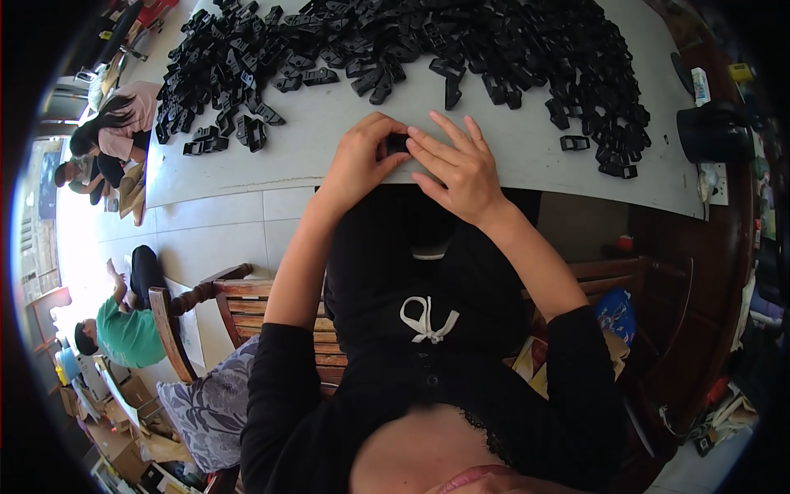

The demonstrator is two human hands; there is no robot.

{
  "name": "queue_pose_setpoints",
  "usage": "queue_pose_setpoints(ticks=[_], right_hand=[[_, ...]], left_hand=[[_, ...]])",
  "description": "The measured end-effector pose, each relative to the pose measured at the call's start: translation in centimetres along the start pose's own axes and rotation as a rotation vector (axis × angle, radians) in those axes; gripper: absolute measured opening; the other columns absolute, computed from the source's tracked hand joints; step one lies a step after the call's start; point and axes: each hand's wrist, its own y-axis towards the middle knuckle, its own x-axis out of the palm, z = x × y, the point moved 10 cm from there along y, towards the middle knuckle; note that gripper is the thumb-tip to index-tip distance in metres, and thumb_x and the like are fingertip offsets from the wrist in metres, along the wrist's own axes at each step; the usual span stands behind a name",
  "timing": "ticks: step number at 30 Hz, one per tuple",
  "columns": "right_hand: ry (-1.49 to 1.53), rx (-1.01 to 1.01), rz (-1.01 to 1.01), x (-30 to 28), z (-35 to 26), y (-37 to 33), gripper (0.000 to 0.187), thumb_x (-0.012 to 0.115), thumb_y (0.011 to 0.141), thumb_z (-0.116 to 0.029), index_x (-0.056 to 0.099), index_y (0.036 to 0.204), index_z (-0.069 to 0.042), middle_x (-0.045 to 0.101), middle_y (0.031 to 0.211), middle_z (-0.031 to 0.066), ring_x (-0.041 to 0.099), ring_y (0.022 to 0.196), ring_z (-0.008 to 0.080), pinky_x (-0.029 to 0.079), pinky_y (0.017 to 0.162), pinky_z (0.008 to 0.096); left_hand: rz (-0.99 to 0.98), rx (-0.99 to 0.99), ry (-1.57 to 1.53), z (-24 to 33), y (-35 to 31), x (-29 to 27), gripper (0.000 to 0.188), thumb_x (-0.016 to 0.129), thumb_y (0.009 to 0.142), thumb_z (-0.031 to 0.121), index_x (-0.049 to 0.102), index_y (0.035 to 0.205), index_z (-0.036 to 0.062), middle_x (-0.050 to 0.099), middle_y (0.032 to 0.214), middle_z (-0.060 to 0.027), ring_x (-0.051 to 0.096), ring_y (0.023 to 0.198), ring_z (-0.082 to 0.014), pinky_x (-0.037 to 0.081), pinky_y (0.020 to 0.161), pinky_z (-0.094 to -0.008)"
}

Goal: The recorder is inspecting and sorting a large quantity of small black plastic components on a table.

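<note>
Near the front edge of the pale table point(329, 177), my left hand point(364, 156) is closed around a small black plastic part point(397, 143), its thumb and forefinger gripping it. My right hand point(462, 169) lies against the part's right side, palm down, with its fingers stretched out and apart. Most of the part is hidden by my fingers. Beyond my hands, a wide heap of similar black plastic parts point(387, 49) spreads over the far side of the table and curves down at left and right.
One loose black part point(575, 142) lies right of my hands. A black mug-like container point(714, 133) stands at the table's right edge. A wooden bench point(247, 305) with a patterned cushion point(210, 399) is at left. Other people sit farther left, one in a green shirt point(132, 333).
</note>
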Motion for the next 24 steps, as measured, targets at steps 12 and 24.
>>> queue_pose_setpoints(ticks=[12, 24], right_hand=[[0.113, 0.409, 0.117, 0.5, 14.0, 6.0, 0.02, 0.058, 0.084, 0.0, 0.069, 0.101, -0.003, 0.066, 0.1, 0.0125, 0.066, 0.087, 0.0273, 0.053, 0.078, 0.0361], [0.153, 0.567, -0.208, 3.0, 12.5, 3.6, 0.032, 0.07, 0.078, -0.01, 0.061, 0.107, -0.002, 0.059, 0.088, 0.0082, 0.059, 0.076, 0.0211, 0.05, 0.071, 0.0324]], left_hand=[[0.342, 0.004, 0.404, 3.3, 6.5, 3.5, 0.021, 0.071, 0.078, 0.023, 0.059, 0.083, 0.0055, 0.06, 0.084, -0.0099, 0.06, 0.079, -0.031, 0.048, 0.065, -0.0404], [0.188, 0.211, 0.198, 3.0, -0.4, 0.4, 0.02, 0.07, 0.073, 0.001, 0.054, 0.083, 0.0054, 0.058, 0.086, -0.0072, 0.055, 0.082, -0.0291, 0.046, 0.07, -0.0382]])
